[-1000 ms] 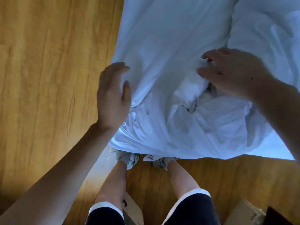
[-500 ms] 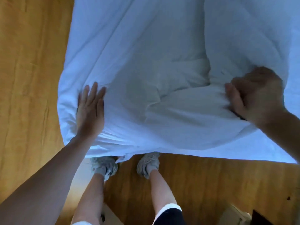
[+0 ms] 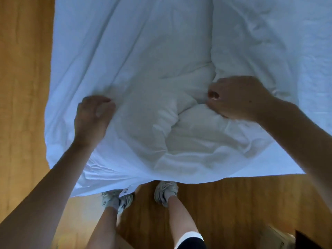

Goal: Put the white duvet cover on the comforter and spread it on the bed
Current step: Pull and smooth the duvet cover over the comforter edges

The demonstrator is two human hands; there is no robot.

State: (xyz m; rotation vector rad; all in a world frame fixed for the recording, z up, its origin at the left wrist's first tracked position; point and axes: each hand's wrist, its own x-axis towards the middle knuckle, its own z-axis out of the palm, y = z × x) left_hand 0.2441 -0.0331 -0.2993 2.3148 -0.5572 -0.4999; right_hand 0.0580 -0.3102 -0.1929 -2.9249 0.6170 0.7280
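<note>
Left hand (image 3: 92,117) grips the white duvet cover (image 3: 136,56), fingers curled into a bunch of fabric at centre left of the frame. Right hand (image 3: 237,97) pinches a fold of the same cover at centre right, thumb and fingers closed on the cloth. Both forearms reach in from the lower corners. Duvet cover fills the upper and middle frame, wrinkled; its near edge hangs across the lower middle, over the left shoe. Between the hands a thicker, whiter lump, the comforter (image 3: 179,133), shows through the cover at centre; can't tell how far up it extends. Small tag (image 3: 126,191) hangs off the cover's lower edge at bottom centre. Wooden floor (image 3: 23,87) along the left side and bottom. Person's two legs with grey sneakers (image 3: 166,192) at bottom centre, dark shorts with a white hem at the bottom edge. A box-like object at lower right, blurred.
</note>
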